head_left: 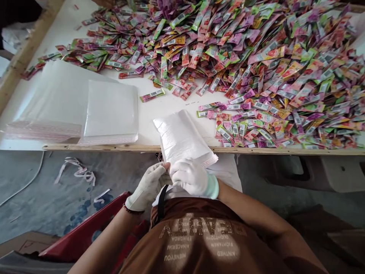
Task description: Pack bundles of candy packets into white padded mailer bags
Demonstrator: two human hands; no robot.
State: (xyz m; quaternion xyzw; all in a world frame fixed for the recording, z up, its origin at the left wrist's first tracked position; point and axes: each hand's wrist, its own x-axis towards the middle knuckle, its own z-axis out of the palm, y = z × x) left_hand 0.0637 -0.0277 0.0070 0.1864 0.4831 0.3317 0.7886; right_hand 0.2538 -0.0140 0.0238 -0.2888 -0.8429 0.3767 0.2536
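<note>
A white padded mailer (184,135) lies at the table's front edge, its near end hanging over toward my body. It looks puffed out. My left hand (148,184), in a white glove with a bare thumb tip, pinches the mailer's near left corner. Across the near end, my right hand (191,178), in a white glove with a mint cuff, is closed with its fingers curled on the mailer's edge. What lies under the right fingers is hidden.
Stacked white mailers (111,108) and a larger pile of mailers (54,102) lie left. A big heap of colourful stick sachets (256,76) covers the back and right. A wooden rim (285,151) edges the table. Paper strips (76,171) litter the floor near a red object (85,232).
</note>
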